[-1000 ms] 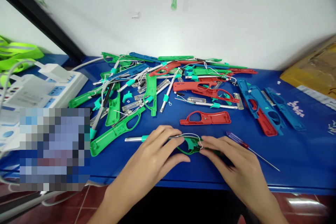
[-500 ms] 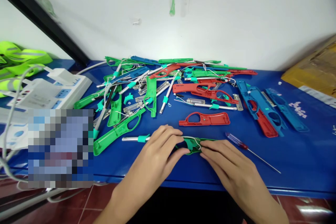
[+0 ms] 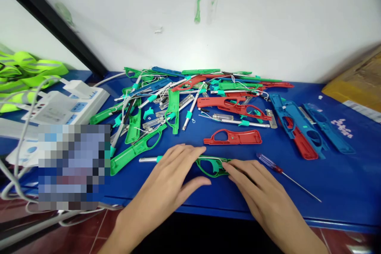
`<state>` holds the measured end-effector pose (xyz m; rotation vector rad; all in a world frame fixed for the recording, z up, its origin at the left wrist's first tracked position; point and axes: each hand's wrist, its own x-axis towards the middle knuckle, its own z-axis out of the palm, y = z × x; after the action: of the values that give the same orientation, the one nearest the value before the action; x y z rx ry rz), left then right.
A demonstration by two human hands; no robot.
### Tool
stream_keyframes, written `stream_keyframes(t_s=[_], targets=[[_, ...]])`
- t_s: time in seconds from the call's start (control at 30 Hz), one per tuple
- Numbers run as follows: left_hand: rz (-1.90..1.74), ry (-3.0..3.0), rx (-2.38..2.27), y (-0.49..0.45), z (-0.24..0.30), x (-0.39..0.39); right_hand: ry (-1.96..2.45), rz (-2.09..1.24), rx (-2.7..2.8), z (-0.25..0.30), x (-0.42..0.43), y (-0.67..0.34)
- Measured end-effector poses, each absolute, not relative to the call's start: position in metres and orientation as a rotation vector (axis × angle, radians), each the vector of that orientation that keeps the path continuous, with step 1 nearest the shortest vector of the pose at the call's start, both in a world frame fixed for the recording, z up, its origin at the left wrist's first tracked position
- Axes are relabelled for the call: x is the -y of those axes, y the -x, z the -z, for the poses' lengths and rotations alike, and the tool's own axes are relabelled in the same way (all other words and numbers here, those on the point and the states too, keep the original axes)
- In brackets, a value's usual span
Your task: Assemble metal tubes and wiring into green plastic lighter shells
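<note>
A green lighter housing half (image 3: 212, 175) lies at the table's front, with a teal trigger (image 3: 216, 165) and a white wire along its upper edge. Its metal nozzle tube (image 3: 148, 159) sticks out to the left beyond my left hand (image 3: 171, 180). That hand rests over the tube, fingers stretched and thumb spread away from them. My right hand (image 3: 258, 186) has its fingertips pressed together on the housing's right part, near the wire, and covers the handle. Just above lies a red housing half (image 3: 248, 136). To the right lies a screwdriver (image 3: 275, 168) with a clear and red handle.
Behind is a pile of green, red and blue housings, metal tubes and clear fuel tanks (image 3: 223, 117). Blue housing halves (image 3: 300, 121) lie right, by small pale pieces (image 3: 342, 127) and a carton (image 3: 354, 87). A power strip (image 3: 98, 101) with cables stands left.
My left thumb has moved off the trigger area and spread away from the fingers, showing more of the green housing. My right fingers stay on its right part. The view has shifted slightly.
</note>
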<state>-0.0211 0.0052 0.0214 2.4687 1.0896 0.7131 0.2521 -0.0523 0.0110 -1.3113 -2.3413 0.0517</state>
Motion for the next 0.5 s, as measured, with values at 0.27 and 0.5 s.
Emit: stream_keyframes(t_s=[0.27, 0.5], targets=[[-0.745, -2.485, -0.950, 0.038, -0.027, -0.019, 1.293, -0.012, 2.349, -0.007, 0.051, -0.254], [-0.835, -2.342, -0.962, 0.038, -0.029, -0.021, 1.273, 0.046, 2.326, -0.014, 0.046, -0.252]])
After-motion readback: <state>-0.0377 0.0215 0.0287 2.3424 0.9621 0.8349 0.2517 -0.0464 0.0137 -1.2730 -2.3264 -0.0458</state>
